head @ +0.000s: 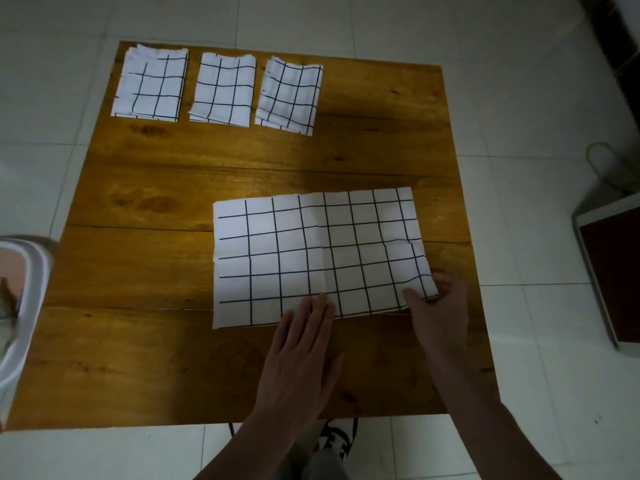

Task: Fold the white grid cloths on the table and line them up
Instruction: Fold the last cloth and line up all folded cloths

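Seemingly mid-fold, the fourth cloth [317, 256] lies flat near the surface's near right corner, left hand [301, 355] pressing its near edge with straight fingers, right hand [438, 306] pinching its near right corner, so next likely lift that corner across leftward.

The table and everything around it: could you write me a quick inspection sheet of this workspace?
Surface: wooden table, planks with visible seams.
Job's things: three folded cloths in a row at the far left; one larger cloth lying flat near the person.
Clutter: white bin at the left edge.
Fingers: left hand flat on the larger cloth's near edge; right hand pinches its near right corner.
Cables: nothing seen.
Surroundings: tiled floor; a white-framed box to the right.
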A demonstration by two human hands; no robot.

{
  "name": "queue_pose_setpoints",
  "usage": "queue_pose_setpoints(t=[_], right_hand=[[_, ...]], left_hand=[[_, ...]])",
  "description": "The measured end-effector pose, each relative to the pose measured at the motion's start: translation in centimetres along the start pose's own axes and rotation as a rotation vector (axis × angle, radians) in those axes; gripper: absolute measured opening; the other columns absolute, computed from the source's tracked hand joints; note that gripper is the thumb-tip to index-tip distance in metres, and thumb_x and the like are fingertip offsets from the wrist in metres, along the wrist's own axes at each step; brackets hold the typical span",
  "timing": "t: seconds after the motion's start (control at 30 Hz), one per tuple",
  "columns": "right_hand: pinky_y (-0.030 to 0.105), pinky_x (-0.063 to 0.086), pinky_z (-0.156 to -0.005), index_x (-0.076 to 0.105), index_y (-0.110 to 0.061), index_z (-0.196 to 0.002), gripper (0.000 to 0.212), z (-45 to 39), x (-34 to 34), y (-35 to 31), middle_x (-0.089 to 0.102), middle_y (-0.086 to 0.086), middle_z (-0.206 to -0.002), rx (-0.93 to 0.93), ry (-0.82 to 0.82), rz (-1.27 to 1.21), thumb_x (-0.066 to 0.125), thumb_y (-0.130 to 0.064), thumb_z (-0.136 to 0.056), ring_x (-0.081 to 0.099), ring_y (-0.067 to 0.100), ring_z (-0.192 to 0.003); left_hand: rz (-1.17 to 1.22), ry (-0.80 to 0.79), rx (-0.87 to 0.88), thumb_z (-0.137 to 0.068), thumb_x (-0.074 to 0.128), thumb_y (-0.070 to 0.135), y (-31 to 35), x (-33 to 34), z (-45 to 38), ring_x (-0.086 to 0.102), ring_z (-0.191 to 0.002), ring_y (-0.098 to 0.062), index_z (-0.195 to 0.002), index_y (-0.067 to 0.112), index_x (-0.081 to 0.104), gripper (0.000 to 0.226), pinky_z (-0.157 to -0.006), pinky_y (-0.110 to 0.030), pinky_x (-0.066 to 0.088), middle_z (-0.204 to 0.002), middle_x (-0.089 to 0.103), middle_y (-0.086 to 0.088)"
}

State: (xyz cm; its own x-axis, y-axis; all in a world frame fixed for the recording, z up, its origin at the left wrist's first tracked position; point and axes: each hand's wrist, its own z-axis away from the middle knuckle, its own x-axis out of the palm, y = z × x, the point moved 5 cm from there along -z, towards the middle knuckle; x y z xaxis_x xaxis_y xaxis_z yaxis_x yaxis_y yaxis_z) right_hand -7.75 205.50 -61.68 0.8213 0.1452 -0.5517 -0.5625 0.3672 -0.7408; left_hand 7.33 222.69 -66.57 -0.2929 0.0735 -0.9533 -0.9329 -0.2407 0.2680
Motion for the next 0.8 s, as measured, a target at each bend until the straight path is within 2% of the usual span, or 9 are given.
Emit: queue_pose_setpoints(t=[0.1,0.17,0.3,0.4,0.5,0.57,0.67,0.77,0.8], right_hand=[[0.018,0.039,-0.061,0.053,-0.022,-0.115,0.032,0.8,-0.4,0.4,0.053,-0.016,-0.092,0.072,-0.033,-0.098,0.073,-0.011,-0.094,0.055,0.004,-0.081],[0.024,0.039,-0.060,0.059,-0.016,-0.093,0.012,1.4,-0.7,0.6,0.057,-0.004,-0.085,0.114,-0.053,-0.110,0.070,-0.014,-0.097,0.054,0.012,-0.076],[0.032,0.035,-0.063,0.058,-0.005,-0.082,0.027,2.8,-1.2,1.3,0.050,0.012,-0.076,0.218,-0.055,-0.181,0.070,-0.025,-0.097,0.043,0.022,-0.068],[0.032,0.032,-0.061,0.053,-0.010,-0.076,0.031,4.0,-1.3,0.6,0.044,0.007,-0.067,0.162,-0.005,-0.238,0.068,-0.025,-0.099,0.037,0.019,-0.062],[0.031,0.033,-0.056,0.053,-0.012,-0.073,0.032,5.5,-0.8,-1.1,0.045,-0.001,-0.057,0.012,0.022,-0.247,0.063,-0.023,-0.101,0.038,0.010,-0.052],[0.026,0.034,-0.049,0.051,-0.014,-0.076,0.031,6.3,-0.2,-2.2,0.045,-0.001,-0.058,-0.110,0.041,-0.215,0.060,-0.026,-0.103,0.038,0.004,-0.046],[0.016,0.037,-0.048,0.051,-0.022,-0.087,0.025,7.5,0.8,-4.1,0.050,0.007,-0.073,-0.294,0.086,-0.174,0.050,-0.037,-0.107,0.044,0.005,-0.054],[0.016,0.048,-0.062,0.051,-0.041,-0.114,0.013,8.6,2.1,-5.2,0.059,0.013,-0.103,-0.426,0.086,-0.145,0.042,-0.047,-0.107,0.054,0.003,-0.074],[0.026,0.055,-0.072,0.047,-0.055,-0.124,0.020,9.0,2.6,-5.4,0.061,0.013,-0.116,-0.451,0.070,-0.117,0.040,-0.052,-0.106,0.060,0.012,-0.086]], left_hand=[[-0.006,0.015,0.022,-0.110,0.025,0.054,0.2,-0.1,0.5,0.018,-0.160,-0.026,-0.165,0.011,0.024,0.070,-0.123,-0.048,0.022,-0.174,0.018,-0.008],[-0.015,0.017,0.039,-0.110,0.026,0.053,0.5,-0.1,0.9,0.020,-0.160,-0.026,-0.164,0.011,0.026,0.069,-0.123,-0.048,0.022,-0.173,0.020,-0.008],[-0.017,0.030,0.059,-0.109,0.032,0.053,0.8,-0.3,1.0,0.029,-0.157,-0.027,-0.161,0.011,0.035,0.067,-0.121,-0.047,0.024,-0.170,0.030,-0.008],[-0.013,0.023,0.059,-0.109,0.033,0.053,0.9,-0.7,0.5,0.037,-0.153,-0.028,-0.159,0.011,0.041,0.066,-0.119,-0.047,0.026,-0.166,0.038,-0.008],[-0.001,0.017,0.067,-0.108,0.034,0.053,0.9,-0.9,0.0,0.039,-0.152,-0.027,-0.157,0.012,0.044,0.065,-0.120,-0.047,0.026,-0.165,0.041,-0.008],[0.003,0.007,0.067,-0.108,0.034,0.054,0.9,-1.0,-0.1,0.038,-0.152,-0.026,-0.157,0.013,0.044,0.065,-0.120,-0.046,0.025,-0.166,0.039,-0.007],[0.009,-0.005,0.074,-0.109,0.030,0.056,0.7,-0.9,0.0,0.032,-0.155,-0.023,-0.160,0.015,0.039,0.066,-0.121,-0.045,0.023,-0.168,0.034,-0.005],[0.034,0.012,0.085,-0.109,0.028,0.057,0.2,-1.1,0.1,0.025,-0.158,-0.021,-0.163,0.016,0.031,0.068,-0.124,-0.043,0.019,-0.171,0.027,-0.003],[0.051,0.024,0.082,-0.109,0.028,0.057,-0.1,-1.2,0.1,0.023,-0.159,-0.021,-0.164,0.016,0.029,0.068,-0.124,-0.043,0.019,-0.172,0.025,-0.003]])
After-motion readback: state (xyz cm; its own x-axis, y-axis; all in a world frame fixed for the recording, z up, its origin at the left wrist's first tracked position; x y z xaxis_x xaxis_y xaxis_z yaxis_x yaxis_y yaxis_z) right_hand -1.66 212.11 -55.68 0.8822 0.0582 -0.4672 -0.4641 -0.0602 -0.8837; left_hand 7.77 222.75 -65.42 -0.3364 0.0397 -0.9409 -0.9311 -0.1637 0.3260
